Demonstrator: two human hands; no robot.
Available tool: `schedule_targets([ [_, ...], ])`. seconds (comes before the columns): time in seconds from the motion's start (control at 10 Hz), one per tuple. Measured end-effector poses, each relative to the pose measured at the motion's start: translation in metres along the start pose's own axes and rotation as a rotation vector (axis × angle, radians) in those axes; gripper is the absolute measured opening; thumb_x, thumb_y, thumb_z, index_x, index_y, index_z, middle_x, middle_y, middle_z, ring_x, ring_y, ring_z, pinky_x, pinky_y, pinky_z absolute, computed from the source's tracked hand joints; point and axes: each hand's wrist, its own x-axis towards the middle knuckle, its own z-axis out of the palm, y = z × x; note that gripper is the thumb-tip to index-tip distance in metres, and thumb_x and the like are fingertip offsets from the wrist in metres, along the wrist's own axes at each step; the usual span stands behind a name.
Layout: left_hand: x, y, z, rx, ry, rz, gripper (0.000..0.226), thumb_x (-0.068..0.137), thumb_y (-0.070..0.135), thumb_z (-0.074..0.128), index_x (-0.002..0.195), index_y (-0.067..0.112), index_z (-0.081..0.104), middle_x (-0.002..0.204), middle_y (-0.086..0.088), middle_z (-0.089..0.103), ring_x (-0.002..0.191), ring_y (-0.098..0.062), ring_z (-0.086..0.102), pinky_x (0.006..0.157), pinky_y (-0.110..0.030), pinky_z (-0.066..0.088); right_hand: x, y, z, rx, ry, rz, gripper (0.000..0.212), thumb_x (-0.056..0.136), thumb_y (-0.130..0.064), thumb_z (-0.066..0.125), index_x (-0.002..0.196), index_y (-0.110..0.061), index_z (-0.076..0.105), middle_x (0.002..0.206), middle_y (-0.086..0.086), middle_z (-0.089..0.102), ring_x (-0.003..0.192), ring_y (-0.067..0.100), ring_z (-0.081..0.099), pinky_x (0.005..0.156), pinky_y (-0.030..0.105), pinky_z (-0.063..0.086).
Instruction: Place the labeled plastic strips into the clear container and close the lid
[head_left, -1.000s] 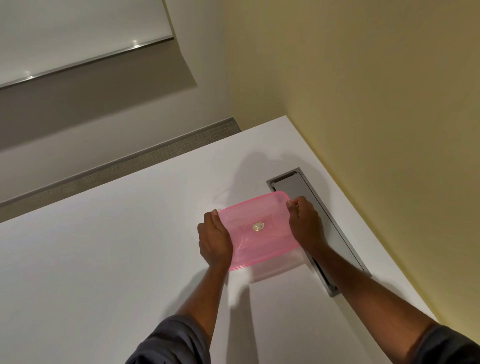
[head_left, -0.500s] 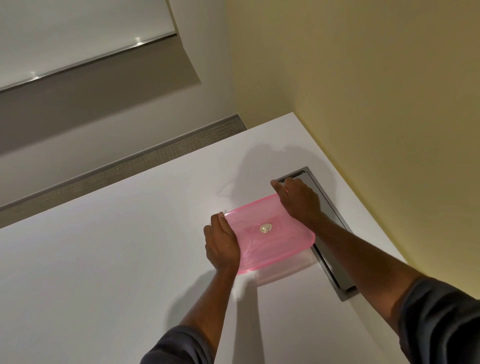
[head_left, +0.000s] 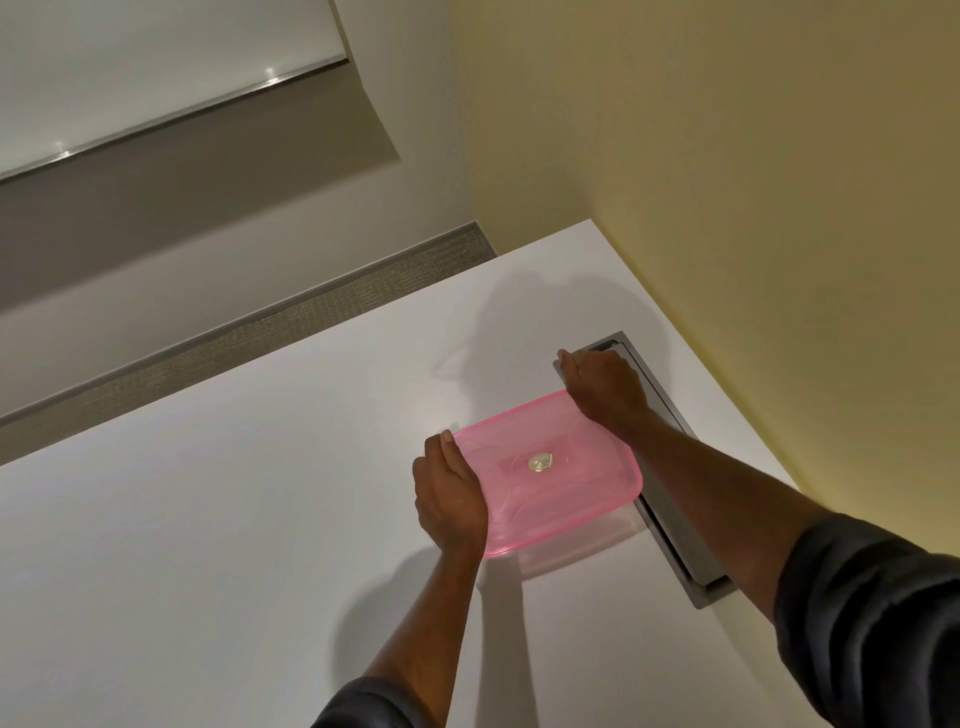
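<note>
Lid-closing step: both hands, left (head_left: 451, 499) and right (head_left: 605, 387), pressing the translucent pink plastic lid (head_left: 556, 475) onto the clear container (head_left: 576, 548); remaining edges likely need pressing.

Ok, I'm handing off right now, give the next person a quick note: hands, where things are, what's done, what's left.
Left hand: gripping the left edge of the pink lid.
Right hand: pressing down on the lid's far right corner.
Lid sits on the clear container, on the white table beside the grey floor-box panel.
Strips: not visible through the lid, so cannot confirm they are inside.
Done: lid placed on top.
Left: press around the remaining edges, check the seal, release.
</note>
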Motion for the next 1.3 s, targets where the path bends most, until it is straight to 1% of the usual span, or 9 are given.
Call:
schedule_targets([
  [0.2, -0.001, 0.0, 0.001, 0.003, 0.004, -0.003, 0.044, 0.113, 0.054, 0.024, 0.116, 0.032, 0.062, 0.097, 0.008, 0.056, 0.084, -0.021, 0.052, 0.078, -0.035, 0.043, 0.005, 0.006, 0.004, 0.009, -0.026, 0.014, 0.06, 0.109, -0.043, 0.04, 0.076, -0.005, 0.072, 0.076, 0.019, 0.074, 0.076, 0.039, 0.072, 0.069, 0.039, 0.053],
  [0.3, -0.001, 0.001, 0.0, 0.033, 0.004, -0.007, 0.045, 0.113, 0.056, 0.023, 0.117, 0.032, 0.061, 0.102, 0.004, 0.061, 0.082, -0.022, 0.052, 0.078, -0.036, 0.043, -0.007, 0.004, 0.002, -0.071, 0.067, -0.071, 0.054, 0.109, -0.047, 0.042, 0.077, -0.01, 0.067, 0.075, 0.009, 0.071, 0.071, 0.034, 0.07, 0.061, 0.035, 0.049],
  [0.4, -0.001, 0.001, 0.0, 0.071, -0.002, -0.02, 0.045, 0.113, 0.056, 0.022, 0.119, 0.033, 0.06, 0.106, 0.001, 0.063, 0.081, -0.024, 0.052, 0.078, -0.036, 0.044, -0.026, 0.008, 0.002, -0.156, 0.144, -0.236, 0.05, 0.11, -0.05, 0.039, 0.093, -0.013, 0.068, 0.089, 0.007, 0.072, 0.079, 0.03, 0.07, 0.065, 0.039, 0.054],
  [0.5, -0.004, 0.002, -0.001, 0.131, 0.001, 0.037, 0.037, 0.114, 0.05, 0.024, 0.12, 0.035, 0.057, 0.112, 0.0, 0.062, 0.086, -0.029, 0.065, 0.073, -0.036, 0.046, -0.068, 0.028, 0.01, -0.183, 0.052, -0.425, 0.065, 0.108, -0.062, 0.034, 0.145, -0.012, 0.056, 0.146, 0.011, 0.06, 0.136, 0.028, 0.056, 0.11, 0.043, 0.048],
  [0.6, -0.002, 0.002, -0.004, 0.192, -0.004, 0.169, 0.031, 0.115, 0.041, 0.032, 0.129, 0.033, 0.058, 0.12, 0.0, 0.064, 0.102, -0.03, 0.069, 0.073, -0.039, 0.053, -0.088, 0.039, 0.013, -0.209, -0.016, -0.461, 0.082, 0.106, -0.068, 0.034, 0.165, -0.012, 0.027, 0.174, 0.01, 0.024, 0.163, 0.024, 0.017, 0.13, 0.043, 0.022],
  [0.7, -0.002, -0.003, -0.005, 0.355, -0.017, 0.437, 0.042, 0.113, 0.031, 0.043, 0.15, 0.015, 0.056, 0.148, -0.009, 0.063, 0.137, -0.034, 0.06, 0.105, -0.049, 0.053, -0.093, 0.041, 0.01, -0.226, -0.049, -0.463, 0.092, 0.103, -0.073, 0.029, 0.168, -0.011, 0.01, 0.178, 0.008, 0.005, 0.165, 0.021, -0.004, 0.133, 0.048, 0.014],
  [0.8, -0.017, -0.009, -0.006, 0.426, -0.107, 0.58, 0.06, 0.114, 0.041, 0.037, 0.165, 0.009, 0.038, 0.172, -0.013, 0.039, 0.162, -0.034, 0.032, 0.131, -0.052, 0.032, -0.093, 0.037, 0.007, -0.213, -0.063, -0.466, 0.094, 0.102, -0.074, 0.03, 0.168, -0.011, 0.01, 0.178, 0.008, 0.005, 0.165, 0.022, -0.003, 0.133, 0.049, 0.017],
  [0.9, -0.035, -0.017, -0.003, 0.473, -0.211, 0.675, 0.078, 0.112, 0.059, 0.015, 0.172, 0.01, 0.013, 0.181, -0.011, 0.008, 0.169, -0.03, 0.003, 0.138, -0.053, 0.009, -0.094, 0.038, 0.009, -0.206, -0.049, -0.469, 0.095, 0.102, -0.075, 0.033, 0.168, -0.011, 0.011, 0.178, 0.008, 0.005, 0.165, 0.022, -0.001, 0.132, 0.049, 0.018],
  [1.3, -0.035, -0.015, -0.013, 0.579, -0.233, 0.717, 0.084, 0.109, 0.065, 0.017, 0.172, 0.01, 0.004, 0.181, -0.011, -0.007, 0.169, -0.031, -0.008, 0.137, -0.054, 0.014, -0.095, 0.026, -0.004, -0.319, -0.16, -0.473, 0.104, 0.098, -0.081, 0.026, 0.168, -0.008, 0.005, 0.177, 0.011, -0.004, 0.165, 0.027, -0.006, 0.132, 0.052, 0.012],
])
